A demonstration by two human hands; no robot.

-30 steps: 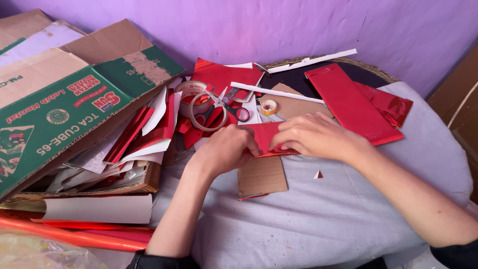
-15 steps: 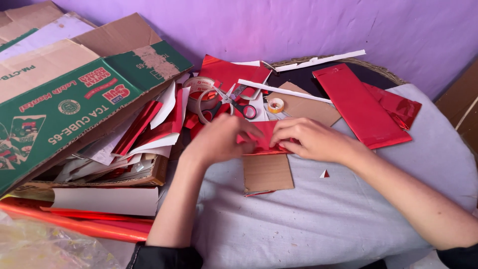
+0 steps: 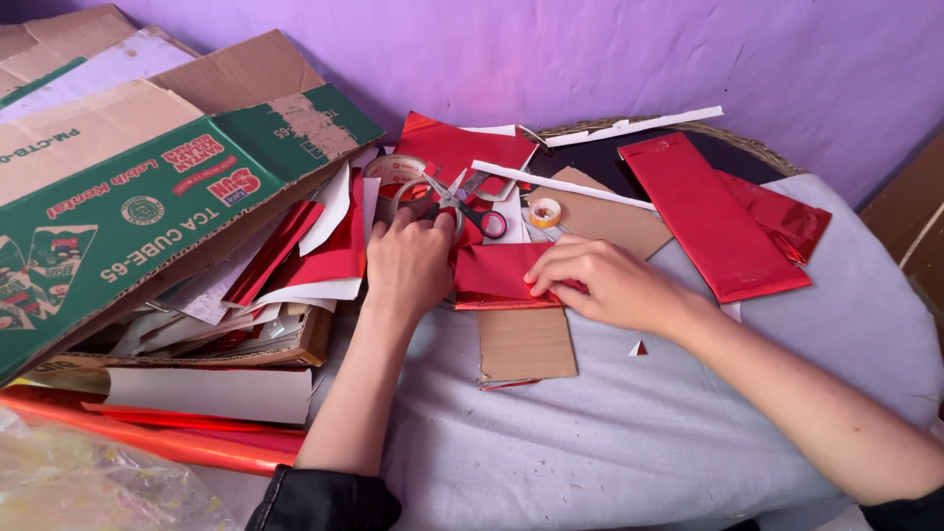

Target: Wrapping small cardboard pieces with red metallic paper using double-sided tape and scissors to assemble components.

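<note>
A: The surface is a grey cloth-covered table (image 3: 629, 442) against a purple wall (image 3: 590, 59); a green-and-brown carton (image 3: 147, 197) lies at your left.

B: Where is the workpiece?

A: The red foil sheet (image 3: 497, 275) lies mid-table, overlapping the top edge of a brown cardboard piece (image 3: 526, 344); you press it from both sides.

B: Hand states?

A: Your left hand (image 3: 408, 265) rests palm-down, fingers loosely curled, on the sheet's left edge; your right hand (image 3: 600, 280) lies flat, fingertips pinning the sheet; neither grips anything.

B: Nearby items?

A: Red-handled scissors (image 3: 462, 202) lie just beyond your left hand; a tape roll (image 3: 393, 172) is beside them; a long red foil strip (image 3: 713, 216) lies right.
</note>
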